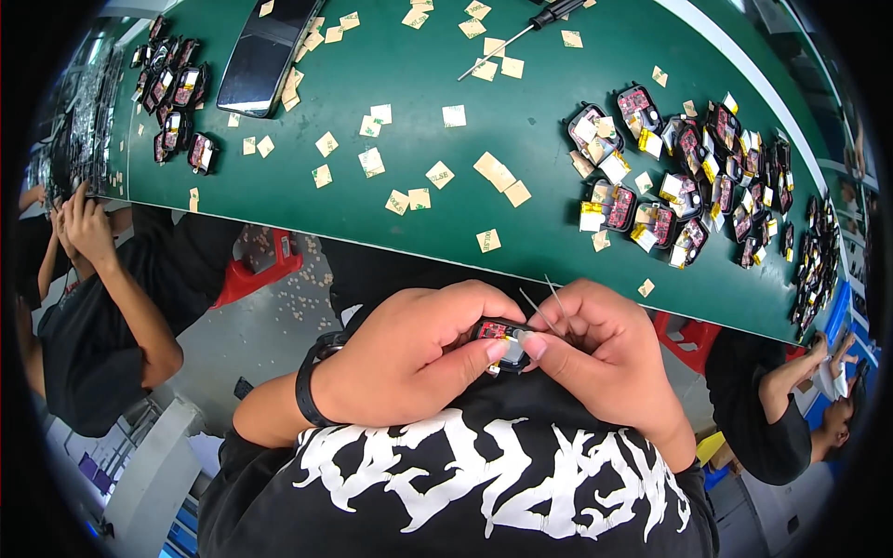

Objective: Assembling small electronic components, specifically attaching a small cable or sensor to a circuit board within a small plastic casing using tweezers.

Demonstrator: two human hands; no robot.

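Observation:
Close to my body, just off the table's near edge, my left hand (pixel 409 349) grips a small black casing with a red circuit board (pixel 495 331) inside. Its thumb presses on the open side of the casing. My right hand (pixel 609 349) meets it from the other side, its thumb tip against a silvery battery-like piece in the casing. Thin metal tweezers (pixel 556 305) are held in the fingers of that same hand, with the prongs pointing up and away from the casing. The fingers hide much of the casing.
On the green table (pixel 307 200), many open casings with red boards and batteries (pixel 688 177) cluster at the right. More casings (pixel 174 93) lie at the left beside a dark phone (pixel 270 56). Cream squares (pixel 370 162) are scattered about. A screwdriver (pixel 521 35) lies far back. Co-workers sit either side.

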